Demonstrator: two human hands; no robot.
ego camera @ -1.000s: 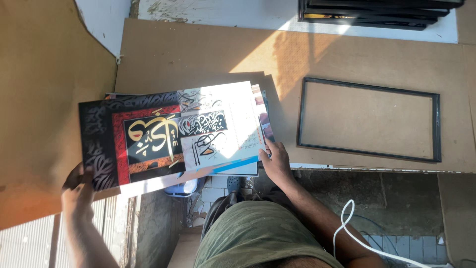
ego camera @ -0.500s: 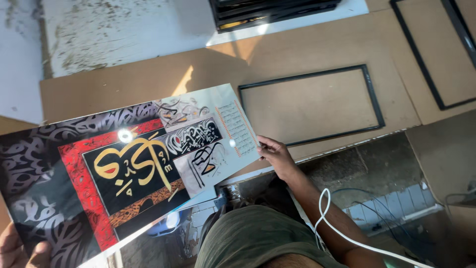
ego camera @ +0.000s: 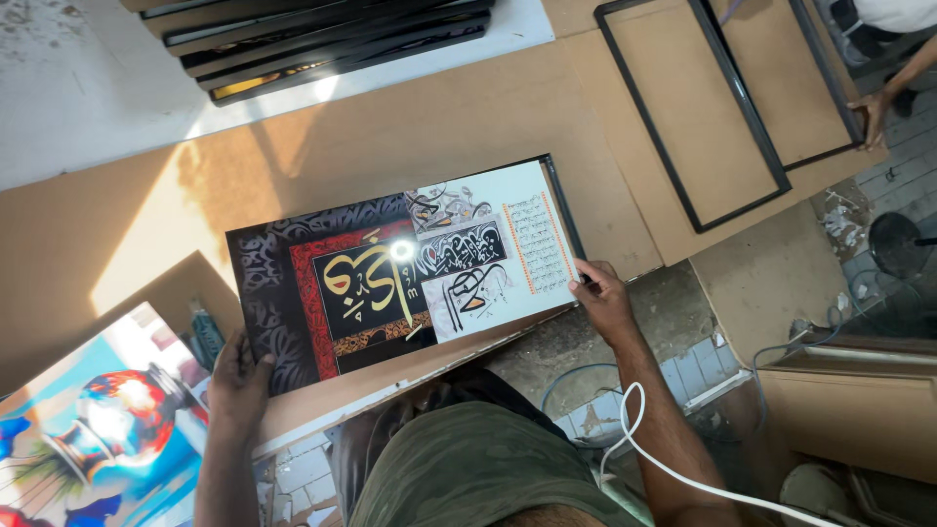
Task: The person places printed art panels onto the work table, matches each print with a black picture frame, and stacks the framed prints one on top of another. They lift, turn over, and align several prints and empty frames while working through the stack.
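Note:
I hold a long glossy art print [ego camera: 390, 278] by both ends; it has black, red and gold calligraphy on the left half and white panels on the right. My left hand [ego camera: 237, 379] grips its lower left corner. My right hand [ego camera: 600, 296] grips its right edge. The print lies over a thin black frame [ego camera: 563, 200] on the brown board table [ego camera: 468, 127], and only the frame's right side and top corner show.
Two empty black frames [ego camera: 698, 117] lie on boards at the upper right, where another person's hand [ego camera: 872, 115] rests. A stack of black frames [ego camera: 322, 39] sits at the top. A colourful vase print [ego camera: 107, 429] lies lower left. A white cable [ego camera: 673, 468] hangs by my right arm.
The print has moved right and now lies over the black frame. My left hand, barely visible before, is now in view on the print's corner. The view has shifted.

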